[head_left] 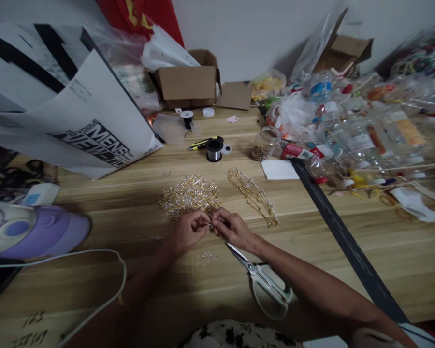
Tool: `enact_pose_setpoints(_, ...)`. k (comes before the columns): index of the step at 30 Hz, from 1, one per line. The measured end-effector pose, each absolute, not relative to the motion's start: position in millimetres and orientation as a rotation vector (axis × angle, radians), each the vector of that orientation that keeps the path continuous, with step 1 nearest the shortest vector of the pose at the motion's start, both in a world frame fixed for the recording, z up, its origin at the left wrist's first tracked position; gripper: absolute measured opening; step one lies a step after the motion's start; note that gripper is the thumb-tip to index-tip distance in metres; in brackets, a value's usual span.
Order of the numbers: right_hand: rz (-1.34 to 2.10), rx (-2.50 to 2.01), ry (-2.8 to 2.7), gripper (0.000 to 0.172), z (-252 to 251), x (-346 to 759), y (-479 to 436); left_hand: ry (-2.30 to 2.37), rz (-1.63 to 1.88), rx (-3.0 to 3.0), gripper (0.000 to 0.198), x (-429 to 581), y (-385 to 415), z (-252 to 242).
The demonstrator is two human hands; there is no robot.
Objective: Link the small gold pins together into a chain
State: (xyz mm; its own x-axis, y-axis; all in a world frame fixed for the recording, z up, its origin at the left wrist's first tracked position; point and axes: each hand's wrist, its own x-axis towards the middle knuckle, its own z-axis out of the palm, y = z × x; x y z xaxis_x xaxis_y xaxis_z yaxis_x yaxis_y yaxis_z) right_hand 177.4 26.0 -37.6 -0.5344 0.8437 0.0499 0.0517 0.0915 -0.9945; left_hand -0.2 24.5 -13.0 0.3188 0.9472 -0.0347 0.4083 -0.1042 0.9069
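Observation:
My left hand (192,229) and my right hand (234,229) meet at the near edge of a heap of gold and silver beaded chain (188,194). Thumb and fingers are pinched on both sides, with a tiny dark ring-like piece (210,225) between the fingertips. Exactly what each hand grips is too small to make out. Right of the heap lie several gold beaded chains (253,198) stretched out side by side. Small silver bits (208,257) lie nearer to me. Scissors with pale handles (263,280) rest beside my right forearm, blades pointing toward my hands.
Behind the heap stand a spool of silver wire (214,151), a yellow-black cutter (199,143) and a dark thread spool (187,118). A large paper bag (105,121) and a purple iron (47,229) are at left. Plastic bottles (362,130) crowd the right, past a black strip (342,237).

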Motion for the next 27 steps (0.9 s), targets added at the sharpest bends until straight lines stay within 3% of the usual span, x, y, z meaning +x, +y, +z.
enact_pose_setpoints(27,1.486,-0.891,-1.742,0.023,-36.1,178.4,25.6,1.017,0.628,1.221,0.024,-4.2,28.8,-18.3)
